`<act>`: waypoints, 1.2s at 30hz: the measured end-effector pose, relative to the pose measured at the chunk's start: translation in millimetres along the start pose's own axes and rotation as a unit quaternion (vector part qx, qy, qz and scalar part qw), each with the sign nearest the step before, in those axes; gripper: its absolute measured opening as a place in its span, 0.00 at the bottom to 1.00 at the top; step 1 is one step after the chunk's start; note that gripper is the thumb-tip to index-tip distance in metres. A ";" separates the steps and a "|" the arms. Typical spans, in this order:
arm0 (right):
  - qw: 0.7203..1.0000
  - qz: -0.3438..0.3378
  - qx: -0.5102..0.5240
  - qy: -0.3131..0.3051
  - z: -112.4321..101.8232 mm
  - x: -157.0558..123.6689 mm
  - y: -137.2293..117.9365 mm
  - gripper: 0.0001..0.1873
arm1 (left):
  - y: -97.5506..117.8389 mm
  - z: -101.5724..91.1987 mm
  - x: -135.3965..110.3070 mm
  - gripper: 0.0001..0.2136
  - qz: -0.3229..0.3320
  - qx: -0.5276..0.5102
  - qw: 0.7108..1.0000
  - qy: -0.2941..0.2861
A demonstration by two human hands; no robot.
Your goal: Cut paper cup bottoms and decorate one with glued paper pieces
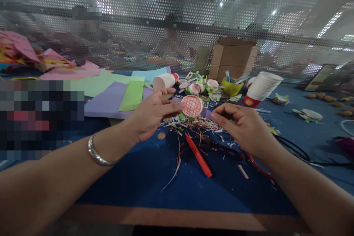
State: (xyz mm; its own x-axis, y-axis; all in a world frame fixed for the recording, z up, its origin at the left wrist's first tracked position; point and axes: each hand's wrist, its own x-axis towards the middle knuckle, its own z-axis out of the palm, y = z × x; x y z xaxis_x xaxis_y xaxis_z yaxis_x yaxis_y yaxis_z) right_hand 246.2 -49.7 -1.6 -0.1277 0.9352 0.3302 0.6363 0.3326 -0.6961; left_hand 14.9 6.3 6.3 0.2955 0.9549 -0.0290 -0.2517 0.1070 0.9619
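Between my hands is a paper craft piece [192,106], a round white cup bottom drawn over with red crossed lines, with purple paper strips sticking out at both sides. My left hand [151,112], a silver bangle on its wrist, pinches the left side between thumb and fingers. Thumb and forefinger of my right hand [242,125] grip the purple strip at the right. A red marker [198,155] lies below the piece on the blue table [132,188]. Dark-handled scissors [224,149] lie partly hidden by my right hand, and paper scraps [203,132] are scattered beneath the piece.
Purple [106,99] and green paper sheets [131,96] lie at left. Finished paper pieces [197,86] are heaped at the back, near a tipped paper cup [164,81], a yellow container [232,87] and stacked cups [262,86]. Behind them stand a cardboard box [232,59] and perforated screen.
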 end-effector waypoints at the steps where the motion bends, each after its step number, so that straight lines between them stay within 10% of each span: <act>1: 1.000 0.002 0.003 -0.005 0.0 0.3 0.2 0.14 | -0.8 0.2 -0.1 0.25 -0.007 -0.001 1.000 -0.005; 17: 0.999 0.004 -0.014 0.028 2.8 2.2 4.9 0.13 | -4.3 1.5 0.4 0.16 -0.060 0.001 0.998 0.018; 23: 0.984 -0.085 -0.098 0.122 4.0 0.7 3.0 0.03 | -8.7 -1.0 -1.0 0.21 -0.042 0.021 0.999 0.021; 36: 0.939 -0.270 -0.182 0.108 25.8 -5.9 -15.1 0.07 | -9.4 18.4 -15.7 0.24 -0.050 -0.013 0.998 0.043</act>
State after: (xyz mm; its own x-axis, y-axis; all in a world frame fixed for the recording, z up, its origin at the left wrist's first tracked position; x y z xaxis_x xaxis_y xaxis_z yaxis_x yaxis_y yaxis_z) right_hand 217.6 -57.1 -9.4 -0.3747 0.5825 0.7213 0.7459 0.6515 -0.1386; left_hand 29.7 -14.8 2.7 0.2414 0.9589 -0.1490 -0.2484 0.2095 0.9457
